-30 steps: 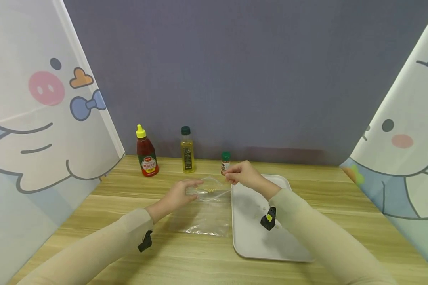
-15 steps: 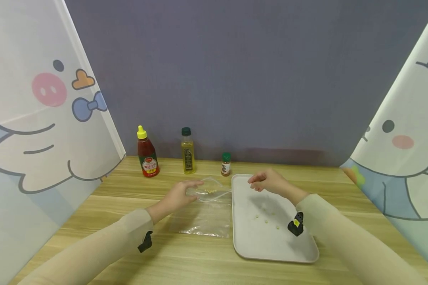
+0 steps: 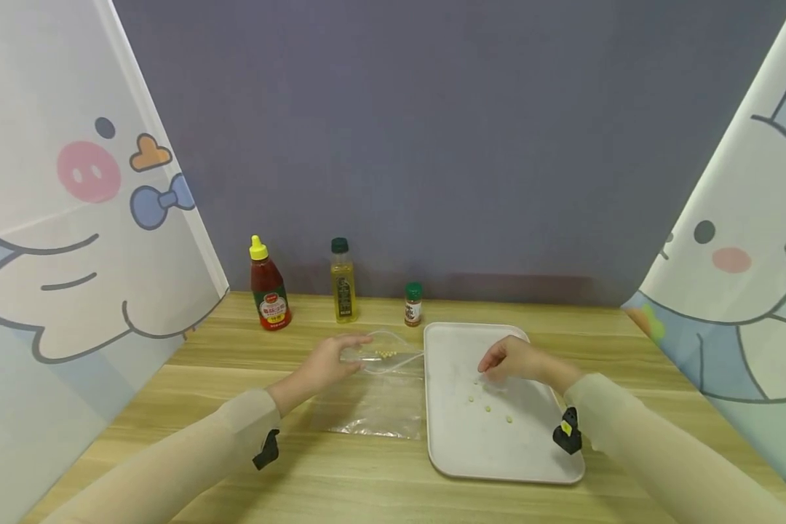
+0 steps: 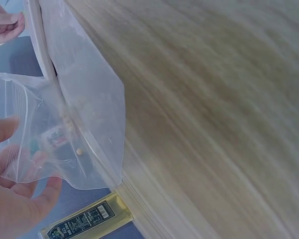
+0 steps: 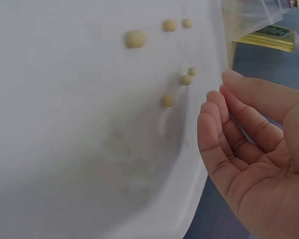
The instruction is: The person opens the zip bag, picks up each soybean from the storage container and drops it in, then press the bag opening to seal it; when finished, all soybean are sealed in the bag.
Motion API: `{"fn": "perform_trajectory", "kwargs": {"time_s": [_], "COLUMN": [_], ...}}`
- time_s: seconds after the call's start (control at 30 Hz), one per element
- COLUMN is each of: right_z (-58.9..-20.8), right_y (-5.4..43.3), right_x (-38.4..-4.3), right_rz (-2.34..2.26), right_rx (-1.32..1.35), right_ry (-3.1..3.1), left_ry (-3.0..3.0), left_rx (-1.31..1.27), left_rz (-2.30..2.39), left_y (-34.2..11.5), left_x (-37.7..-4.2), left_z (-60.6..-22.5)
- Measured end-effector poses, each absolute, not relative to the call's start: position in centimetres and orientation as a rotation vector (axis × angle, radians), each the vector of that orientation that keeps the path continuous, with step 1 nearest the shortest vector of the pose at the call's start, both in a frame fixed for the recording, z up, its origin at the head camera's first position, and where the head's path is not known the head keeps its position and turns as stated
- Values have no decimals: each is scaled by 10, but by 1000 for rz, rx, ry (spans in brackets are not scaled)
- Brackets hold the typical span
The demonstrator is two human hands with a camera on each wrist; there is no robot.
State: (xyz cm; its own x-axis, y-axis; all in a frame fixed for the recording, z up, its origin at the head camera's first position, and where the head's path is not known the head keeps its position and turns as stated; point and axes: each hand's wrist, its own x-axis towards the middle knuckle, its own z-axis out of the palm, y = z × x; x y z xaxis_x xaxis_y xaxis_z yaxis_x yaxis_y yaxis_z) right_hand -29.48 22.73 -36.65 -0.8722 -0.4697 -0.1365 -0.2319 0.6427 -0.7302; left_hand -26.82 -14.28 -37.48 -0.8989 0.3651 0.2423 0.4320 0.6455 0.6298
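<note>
My left hand [image 3: 325, 365] grips one side of the mouth of a clear zip bag [image 3: 373, 407], thumb and fingers spread about the gaping opening. Several small pale-yellow beans [image 3: 386, 354] lie inside, near that opening. In the left wrist view, the bag [image 4: 97, 94] shows its zip ridges beside the thumb. Over a white tray [image 3: 458, 451] hovers my right hand [image 3: 516, 359], fingers loosely bent and pointing down. The right wrist view shows nothing between the thumb and fingers of this hand [image 5: 269, 149]. Several loose beans [image 5: 135, 39] are scattered on the tray below it.
Along the back stand a red ketchup bottle [image 3: 271, 295] with a yellow cap, an oil bottle [image 3: 343, 287] and a small green-capped spice jar [image 3: 413, 306]. A grey panel [image 3: 393, 145] rises behind the wooden table [image 3: 288, 480], and cartoon-printed sheets flank it.
My right hand has moved from the bag's right side, rightward and then down over the tray, uncovering the loose beans. My left hand stays at the bag.
</note>
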Motion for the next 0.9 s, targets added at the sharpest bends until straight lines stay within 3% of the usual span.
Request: {"fn": "perform_trajectory", "kwargs": {"time_s": [0.9], "right_z": [-389], "right_y": [228], "right_x": [-292], "right_rz": [-1034], "right_rx": [-523], "right_ry": [2628], "left_ry": [-2761], "left_rx": [-691], "left_rz": [-1116], "left_y": [-144], "left_x": [-269], "left_z": [-379]}}
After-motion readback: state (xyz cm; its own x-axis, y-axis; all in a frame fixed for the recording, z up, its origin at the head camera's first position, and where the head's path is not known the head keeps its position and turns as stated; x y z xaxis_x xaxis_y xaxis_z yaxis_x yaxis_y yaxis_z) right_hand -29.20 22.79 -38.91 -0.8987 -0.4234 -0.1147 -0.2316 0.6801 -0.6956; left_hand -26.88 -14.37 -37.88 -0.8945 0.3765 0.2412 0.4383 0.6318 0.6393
